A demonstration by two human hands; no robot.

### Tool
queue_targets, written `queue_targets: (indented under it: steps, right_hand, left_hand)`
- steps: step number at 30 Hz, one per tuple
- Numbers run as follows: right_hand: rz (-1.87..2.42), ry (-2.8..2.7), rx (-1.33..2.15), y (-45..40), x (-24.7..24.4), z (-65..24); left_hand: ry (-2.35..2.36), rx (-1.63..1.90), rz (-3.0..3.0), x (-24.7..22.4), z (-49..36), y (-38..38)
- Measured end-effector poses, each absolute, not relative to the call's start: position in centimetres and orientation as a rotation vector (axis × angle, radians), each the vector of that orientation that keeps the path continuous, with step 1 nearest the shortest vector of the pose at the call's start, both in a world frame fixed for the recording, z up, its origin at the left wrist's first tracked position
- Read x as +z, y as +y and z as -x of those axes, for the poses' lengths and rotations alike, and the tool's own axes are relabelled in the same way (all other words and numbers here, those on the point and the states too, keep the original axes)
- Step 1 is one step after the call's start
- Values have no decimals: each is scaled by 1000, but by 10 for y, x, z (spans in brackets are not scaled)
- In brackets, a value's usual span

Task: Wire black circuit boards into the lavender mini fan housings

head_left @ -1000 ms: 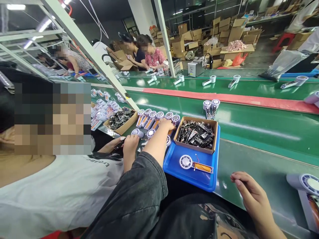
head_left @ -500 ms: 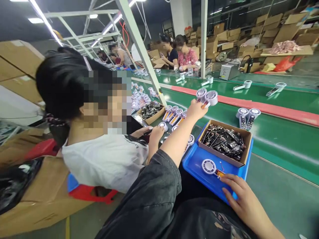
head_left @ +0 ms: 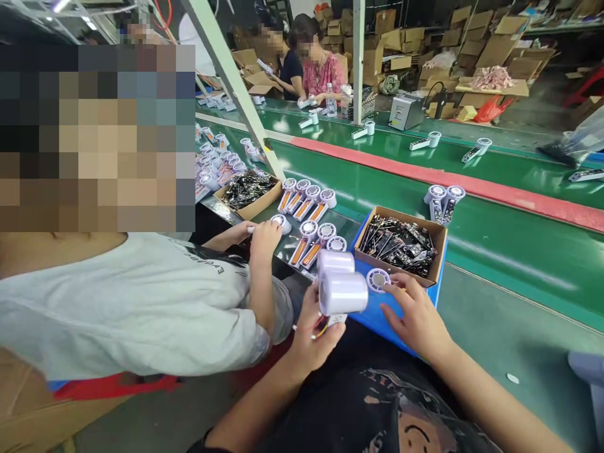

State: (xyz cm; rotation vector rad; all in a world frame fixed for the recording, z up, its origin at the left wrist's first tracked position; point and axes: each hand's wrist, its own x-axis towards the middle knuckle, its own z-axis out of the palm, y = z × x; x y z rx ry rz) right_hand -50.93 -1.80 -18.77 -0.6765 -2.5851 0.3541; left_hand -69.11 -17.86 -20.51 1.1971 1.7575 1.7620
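The left hand (head_left: pixel 314 336) has its fingers closed around two handheld fans (head_left: pixel 343 293), pinching them below their heads; the two round heads lie against each other just above the fingers, and a little red and yellow wire shows beside the thumb; the handles are mostly hidden in the grip. The right hand (head_left: pixel 419 318) has its fingers spread, thumb apart from the rest, over the blue tray (head_left: pixel 377 322); just left of these fingertips is the round head of a single fan (head_left: pixel 378 280) in the tray, its handle largely covered by the hand, and I cannot tell whether the fingers touch it. Just beyond the right fingers stands a cardboard box (head_left: pixel 439 253) filled with black circuit boards (head_left: pixel 400 244); farther past it, two fans with boards in their handles (head_left: pixel 438 194) lie close together on the green conveyor belt (head_left: pixel 514 245). Beyond the left fingers, a group of three fans (head_left: pixel 326 232) lies on the desk (head_left: pixel 476 308), and behind it a row of four fans (head_left: pixel 312 192), orange parts in their handles; left of these, a co-worker's hand (head_left: pixel 265 240) touches another fan (head_left: pixel 282 223). A small white piece (head_left: pixel 512 378) lies well to the right of the right fingers.
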Motion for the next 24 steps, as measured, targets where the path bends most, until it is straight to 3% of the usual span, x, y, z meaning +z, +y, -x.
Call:
queue_targets:
  steps: [4, 8, 19, 24]
  right_hand:
    - [346, -2544, 735, -32, -179, 519]
    - [277, -2493, 938, -36, -182, 533]
    - [565, -2398, 1125, -37, -200, 501]
    - [595, -2365, 1120, -34, -203, 496]
  left_hand:
    - [1650, 1884, -1036, -271, 709, -180]
    - [1481, 1879, -987, -303, 749, -156]
    - [1322, 1601, -904, -275, 805, -112]
    - [1448, 1654, -803, -256, 807, -79]
